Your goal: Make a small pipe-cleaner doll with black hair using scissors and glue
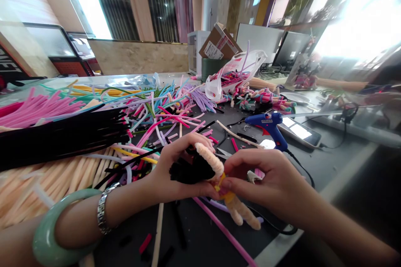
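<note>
A small fuzzy figure (203, 170) is held above the dark desk (200, 242), between the two hands near the bottom middle of the view. The left hand (166, 171) curls around its black upper part, thumb below and forefinger above; the remaining left fingers are hidden behind the black mass. The right hand (266, 175) pinches the yellow middle between thumb and forefinger, but the forefinger's tip is covered, and I cannot tell how its other fingers are set. Two peach legs hang clear below, while the black fuzz shows little detail. Scissors (223, 153) show only as a bit of blade beyond the hands. A blue glue gun (266, 122) lies to the right, partly in front of a phone (300, 129) with a glaring, unreadable screen. The black bundle (62, 133) and peach bundle (62, 187) are cut off at the left edge; the green bangle (46, 229) circles the left forearm.
</note>
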Demonstrator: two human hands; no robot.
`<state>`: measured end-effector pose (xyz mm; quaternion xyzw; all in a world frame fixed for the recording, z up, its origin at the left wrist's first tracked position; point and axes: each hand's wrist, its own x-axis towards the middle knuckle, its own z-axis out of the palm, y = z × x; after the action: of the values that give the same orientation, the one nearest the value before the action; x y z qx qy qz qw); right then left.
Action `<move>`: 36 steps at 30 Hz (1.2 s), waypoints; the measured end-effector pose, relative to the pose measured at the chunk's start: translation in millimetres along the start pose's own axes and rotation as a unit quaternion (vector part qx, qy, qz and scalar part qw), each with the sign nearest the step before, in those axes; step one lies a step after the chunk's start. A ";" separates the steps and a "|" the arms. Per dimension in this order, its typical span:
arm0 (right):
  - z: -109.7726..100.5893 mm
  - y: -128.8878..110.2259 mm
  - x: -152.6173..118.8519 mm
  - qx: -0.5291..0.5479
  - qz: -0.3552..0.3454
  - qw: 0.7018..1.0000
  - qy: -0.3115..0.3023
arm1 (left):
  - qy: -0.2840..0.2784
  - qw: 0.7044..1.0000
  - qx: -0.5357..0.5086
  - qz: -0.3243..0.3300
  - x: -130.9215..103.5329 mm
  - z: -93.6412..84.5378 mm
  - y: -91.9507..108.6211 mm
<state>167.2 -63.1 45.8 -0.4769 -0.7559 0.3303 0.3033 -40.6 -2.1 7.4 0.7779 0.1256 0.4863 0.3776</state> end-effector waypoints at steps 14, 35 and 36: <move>5.8 -2.4 -3.0 0.015 0.035 0.999 0.003 | 0.020 1.000 -0.004 0.011 1.2 5.6 5.0; 5.1 -2.5 -0.7 0.021 0.069 0.997 -0.002 | 0.047 0.999 0.007 0.000 0.0 7.6 4.8; 5.1 -2.1 -0.7 0.021 0.069 0.997 -0.002 | 0.047 0.999 0.008 -0.001 -0.1 7.5 4.6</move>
<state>162.4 -65.5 44.3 -0.5206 -0.7146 0.3672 0.2888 -35.1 -8.8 8.9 0.7570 0.1480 0.5211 0.3654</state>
